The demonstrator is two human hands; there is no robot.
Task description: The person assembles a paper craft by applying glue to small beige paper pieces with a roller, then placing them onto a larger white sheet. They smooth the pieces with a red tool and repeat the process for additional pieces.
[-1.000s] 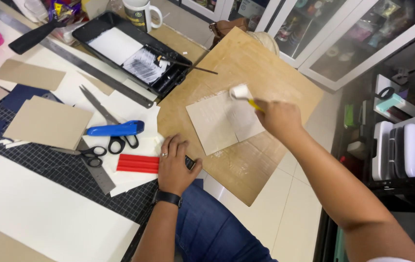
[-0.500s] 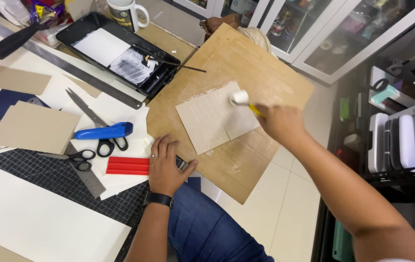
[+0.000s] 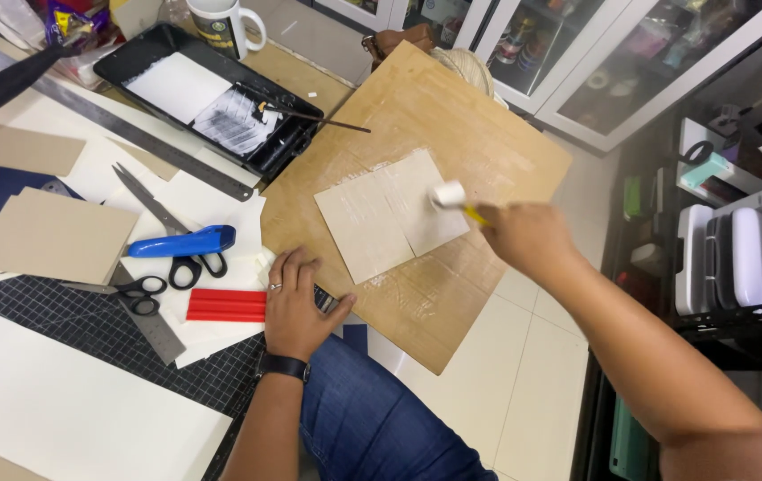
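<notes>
Brown board (image 3: pixel 452 116) | roller (image 3: pixel 446 193) moved left on card (image 3: pixel 390 223) | left hand (image 3: pixel 296 307) same

Pale tiled floor (image 3: pixel 524 374) lower right. White-framed glass-door cabinets (image 3: pixel 577 62) along top, cluttered inside. Dark shelf rack (image 3: pixel 737 312) at right holding white containers. Worktop (image 3: pixel 60 419) at left under dark grid cutting mat (image 3: pixel 96 334). Light even, bright.
</notes>
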